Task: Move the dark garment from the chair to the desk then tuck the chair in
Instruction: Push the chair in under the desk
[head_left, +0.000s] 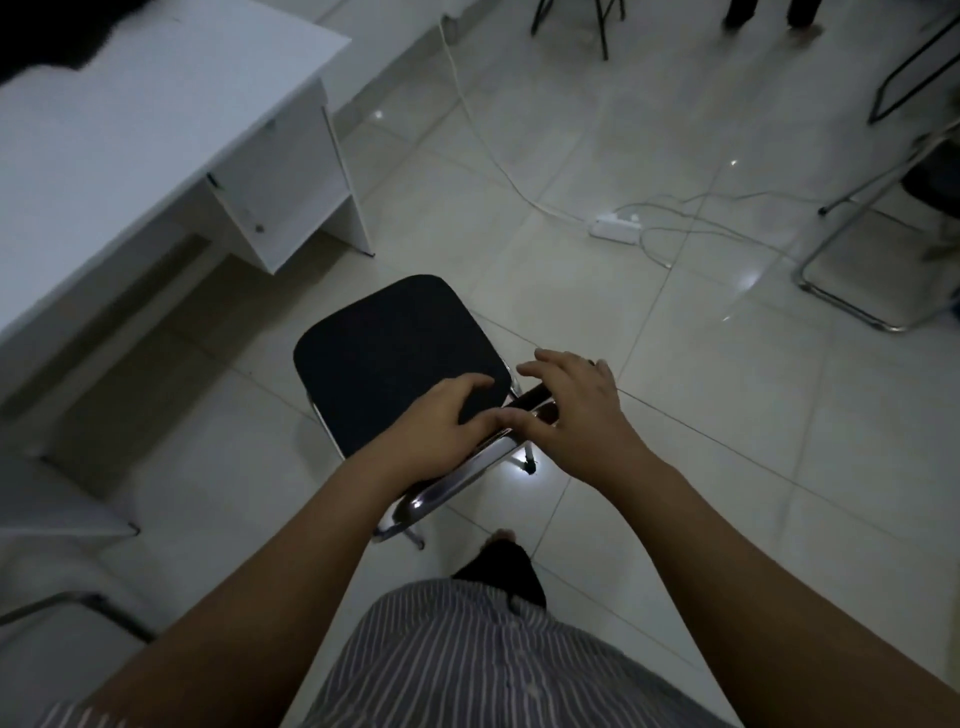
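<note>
At six o'clock of the chair (395, 358), left hand (441, 423) and right hand (576, 410) are hovering unclenched over its backrest (531, 399), needing even grips before pushing toward the ten-o'clock desk (130, 130)

Matt cloth chair (395, 358) seat, glossy tiled floor (675, 389).

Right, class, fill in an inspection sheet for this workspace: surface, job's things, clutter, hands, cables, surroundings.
Surface: white desk, left of the chair.
Job's things: dark garment lies on the desk's far corner; chair stands out on the floor, not tucked in.
Clutter: nothing seen.
Hands: left hand rests on the chair back, grip unclear; right hand open, fingers spread above it.
Cables: power strip and white cables loose on the floor.
Surroundings: metal-framed chairs at right; dim room.
</note>
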